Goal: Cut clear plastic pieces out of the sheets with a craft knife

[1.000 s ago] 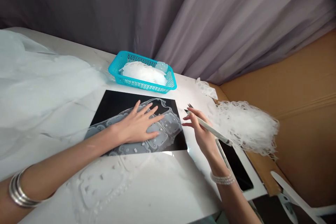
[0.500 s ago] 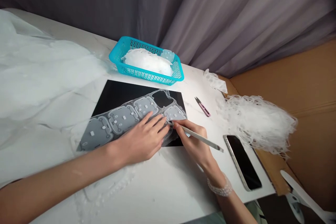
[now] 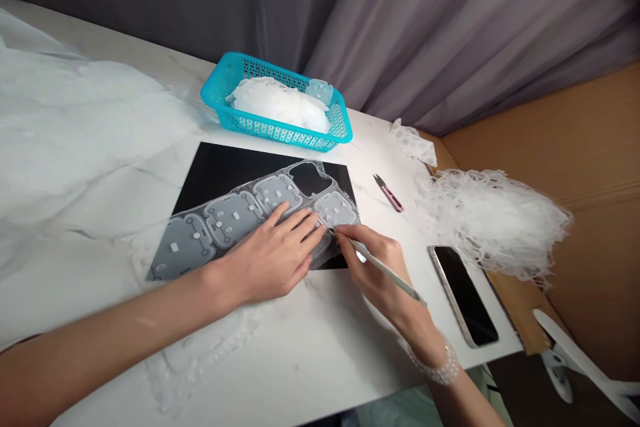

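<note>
A translucent molded sheet [image 3: 235,217] with several rounded grey-looking panels lies across a black mat [image 3: 220,163]. My left hand [image 3: 275,250] rests flat on the sheet, its fingers stretched out over the panels. In my right hand [image 3: 375,260] is a slim, pale, pen-like tool [image 3: 385,270], pinched near its lower end. Its tip meets the sheet just right of my left fingertips, below the right-hand panel; what kind of tip it has is too small to tell.
Behind the mat stands a turquoise basket [image 3: 280,138] of white translucent pieces. Thread snips [image 3: 389,193], a phone [image 3: 464,297] and a heap of clear trimmings [image 3: 500,227] lie to the right. White film-like sheets [image 3: 90,120] cover the left side. A cardboard wall [image 3: 590,147] borders the right.
The view has shifted slightly, so the table things sit a little higher. My right hand has tilted the tool, its back end now lower, while my left hand stays on the sheet.
</note>
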The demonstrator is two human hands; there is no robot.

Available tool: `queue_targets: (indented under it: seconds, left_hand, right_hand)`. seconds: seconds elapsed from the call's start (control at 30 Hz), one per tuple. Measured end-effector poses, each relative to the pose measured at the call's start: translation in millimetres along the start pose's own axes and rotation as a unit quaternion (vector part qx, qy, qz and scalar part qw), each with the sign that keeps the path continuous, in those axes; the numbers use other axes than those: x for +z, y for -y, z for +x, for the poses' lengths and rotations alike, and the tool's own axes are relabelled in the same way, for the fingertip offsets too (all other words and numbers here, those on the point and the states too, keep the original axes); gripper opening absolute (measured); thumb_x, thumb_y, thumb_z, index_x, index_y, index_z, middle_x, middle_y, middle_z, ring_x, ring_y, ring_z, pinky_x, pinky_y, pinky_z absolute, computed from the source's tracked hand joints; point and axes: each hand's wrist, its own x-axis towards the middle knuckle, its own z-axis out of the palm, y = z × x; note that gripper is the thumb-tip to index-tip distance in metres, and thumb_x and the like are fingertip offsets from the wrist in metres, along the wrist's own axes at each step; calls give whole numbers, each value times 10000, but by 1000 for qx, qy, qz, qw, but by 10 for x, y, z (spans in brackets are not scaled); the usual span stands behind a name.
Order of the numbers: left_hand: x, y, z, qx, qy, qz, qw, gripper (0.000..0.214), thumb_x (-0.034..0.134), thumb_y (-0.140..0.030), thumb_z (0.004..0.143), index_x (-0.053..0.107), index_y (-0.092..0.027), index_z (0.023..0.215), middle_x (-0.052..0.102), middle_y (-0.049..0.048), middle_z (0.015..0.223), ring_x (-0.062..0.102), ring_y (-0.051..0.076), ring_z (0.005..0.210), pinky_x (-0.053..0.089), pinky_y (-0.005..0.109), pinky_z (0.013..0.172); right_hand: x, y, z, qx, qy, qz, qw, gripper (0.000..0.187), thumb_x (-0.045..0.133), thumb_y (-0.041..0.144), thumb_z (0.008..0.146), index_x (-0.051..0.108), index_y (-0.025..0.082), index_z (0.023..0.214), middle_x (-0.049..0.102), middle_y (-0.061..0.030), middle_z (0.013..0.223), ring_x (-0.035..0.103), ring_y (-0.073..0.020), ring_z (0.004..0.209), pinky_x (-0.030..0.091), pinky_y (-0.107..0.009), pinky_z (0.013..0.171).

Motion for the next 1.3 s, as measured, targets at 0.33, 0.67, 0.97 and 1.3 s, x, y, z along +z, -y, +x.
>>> queue_targets:
  seconds: [0.33,0.67,0.97,1.3]
  left_hand:
    - [13,-14,15,-12,8,10,1000,474,291,-272,1016,515,-89,1392,500,189,1485,437,319,1390,302,572,1149]
    - [124,-49,-18,-51,-11,44,998,492,396,-331,996,554,-134,1418,427,173,1552,377,395,1432,300,576,1157]
    - [101,-59,-38,-32,-9,57,998,517,364,-315,1013,459,-157,1496,383,182,1574,410,390,1417,322,593,1133]
    - [16,-71,-38,-43,9,35,998,513,383,-337,1019,434,-177,1503,373,199,1578,383,383,1436,296,585,1151]
  right_hand:
    - [243,-258,-14,-163,-44,-41,985,192,499,127,987,627,175,1121,699,-136,1099,685,-210,1044,594,-358,903]
    - [195,-221,100,-183,87,-89,975,345,408,154,1018,601,101,1299,659,-200,1299,590,-307,1278,519,-495,1048]
    - [36,-523,176,155,-110,335,923,247,619,378,928,727,176,1019,754,-107,1065,756,-233,906,628,-402,859]
    - [-40,-178,113,2,5,132,991,245,539,237,974,739,229,1115,753,-73,1129,721,-218,1028,593,-393,930]
